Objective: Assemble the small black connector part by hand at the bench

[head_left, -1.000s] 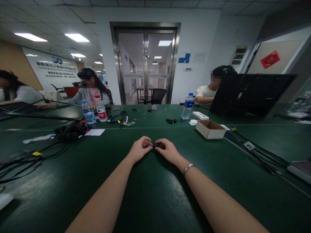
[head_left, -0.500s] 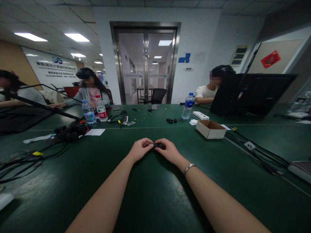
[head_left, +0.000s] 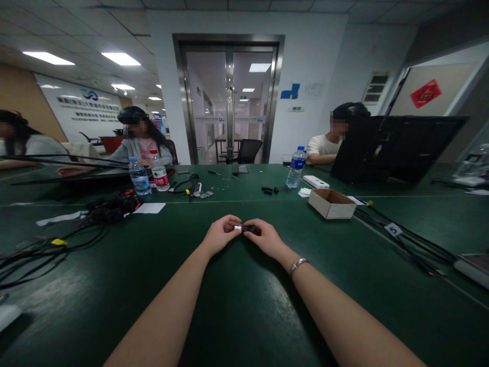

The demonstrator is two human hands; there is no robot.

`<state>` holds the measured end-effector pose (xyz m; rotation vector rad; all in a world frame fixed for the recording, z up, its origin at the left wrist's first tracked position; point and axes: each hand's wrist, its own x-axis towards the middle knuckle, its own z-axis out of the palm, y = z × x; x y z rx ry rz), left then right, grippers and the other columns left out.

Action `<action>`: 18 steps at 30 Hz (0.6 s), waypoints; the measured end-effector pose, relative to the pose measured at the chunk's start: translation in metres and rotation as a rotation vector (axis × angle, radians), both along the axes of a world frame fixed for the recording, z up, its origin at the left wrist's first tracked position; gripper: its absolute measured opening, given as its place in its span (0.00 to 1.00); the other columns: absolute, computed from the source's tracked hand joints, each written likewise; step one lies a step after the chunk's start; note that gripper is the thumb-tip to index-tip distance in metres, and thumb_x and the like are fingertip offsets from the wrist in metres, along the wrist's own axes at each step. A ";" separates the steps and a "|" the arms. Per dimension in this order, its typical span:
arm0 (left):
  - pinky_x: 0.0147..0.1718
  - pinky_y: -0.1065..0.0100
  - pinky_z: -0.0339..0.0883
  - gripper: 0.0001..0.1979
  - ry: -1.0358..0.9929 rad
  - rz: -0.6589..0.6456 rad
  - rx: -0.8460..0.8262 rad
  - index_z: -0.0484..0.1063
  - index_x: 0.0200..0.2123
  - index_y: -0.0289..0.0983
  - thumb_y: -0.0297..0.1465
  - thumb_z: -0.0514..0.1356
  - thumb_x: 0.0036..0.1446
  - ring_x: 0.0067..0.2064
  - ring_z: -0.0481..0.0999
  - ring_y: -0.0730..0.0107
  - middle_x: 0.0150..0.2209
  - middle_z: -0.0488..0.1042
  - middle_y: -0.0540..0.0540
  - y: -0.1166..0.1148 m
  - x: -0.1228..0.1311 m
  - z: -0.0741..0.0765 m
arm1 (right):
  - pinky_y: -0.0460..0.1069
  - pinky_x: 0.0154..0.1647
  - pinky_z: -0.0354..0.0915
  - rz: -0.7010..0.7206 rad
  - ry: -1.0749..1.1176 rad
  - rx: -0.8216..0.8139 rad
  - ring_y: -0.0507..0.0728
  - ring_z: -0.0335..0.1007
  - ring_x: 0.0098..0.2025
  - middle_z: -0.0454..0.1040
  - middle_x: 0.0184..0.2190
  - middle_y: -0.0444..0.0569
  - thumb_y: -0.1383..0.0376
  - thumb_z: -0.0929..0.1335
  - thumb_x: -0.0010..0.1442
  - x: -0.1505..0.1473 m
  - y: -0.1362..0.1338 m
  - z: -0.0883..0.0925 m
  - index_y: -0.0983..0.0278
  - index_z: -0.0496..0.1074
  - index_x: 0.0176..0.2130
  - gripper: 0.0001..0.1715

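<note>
Low over the middle of the green table [head_left: 244, 306], my left hand [head_left: 219, 235] and my right hand [head_left: 266, 236] meet at the fingertips. Between them is a small black piece with a shiny silver part [head_left: 238, 228]; its exact kind is too small to make out. The left thumb and fingers pinch the silver side. My right thumb and fingers are closed on the dark side, which they partly hide. Farther off, several small black pieces [head_left: 269, 190] lie on the table.
An open cardboard box [head_left: 331, 205] stands to the right, near a water bottle [head_left: 295, 168] and a white power bank-like block [head_left: 316, 182]. Black cables [head_left: 412, 244] run along the right. Two bottles, a dark cable heap [head_left: 110, 206] and a person [head_left: 141, 137] are at left.
The silver part between my fingers shows more brightly; my hands have barely shifted. At left, the large dark panel near the co-workers has moved, now lying behind the bottles.
</note>
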<state>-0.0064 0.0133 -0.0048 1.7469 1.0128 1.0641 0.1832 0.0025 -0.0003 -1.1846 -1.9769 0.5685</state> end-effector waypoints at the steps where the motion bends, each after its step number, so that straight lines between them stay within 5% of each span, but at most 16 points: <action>1: 0.45 0.64 0.69 0.16 -0.014 -0.001 0.000 0.70 0.43 0.38 0.32 0.64 0.49 0.42 0.76 0.68 0.40 0.76 0.45 0.000 0.000 0.000 | 0.48 0.39 0.63 -0.001 0.000 -0.001 0.53 0.67 0.36 0.74 0.37 0.46 0.68 0.70 0.54 0.000 0.000 0.000 0.63 0.74 0.41 0.11; 8: 0.48 0.61 0.68 0.13 0.002 0.021 0.013 0.72 0.40 0.38 0.35 0.63 0.51 0.44 0.75 0.65 0.42 0.75 0.44 0.000 -0.002 0.000 | 0.48 0.39 0.63 -0.004 0.003 -0.005 0.53 0.67 0.36 0.73 0.37 0.47 0.68 0.69 0.55 0.000 -0.002 0.003 0.63 0.74 0.41 0.12; 14: 0.45 0.61 0.70 0.16 -0.073 0.113 0.023 0.73 0.37 0.36 0.32 0.68 0.43 0.42 0.76 0.67 0.50 0.67 0.42 0.008 -0.004 -0.009 | 0.48 0.38 0.64 -0.017 0.000 -0.014 0.53 0.68 0.36 0.73 0.37 0.47 0.68 0.69 0.54 -0.001 -0.001 0.001 0.64 0.74 0.41 0.12; 18: 0.43 0.64 0.70 0.12 0.017 0.092 0.022 0.74 0.35 0.37 0.35 0.66 0.46 0.38 0.75 0.69 0.42 0.72 0.45 0.007 -0.003 -0.008 | 0.48 0.39 0.64 -0.027 0.004 -0.016 0.53 0.68 0.37 0.74 0.37 0.48 0.69 0.69 0.54 -0.001 -0.001 0.001 0.64 0.74 0.41 0.12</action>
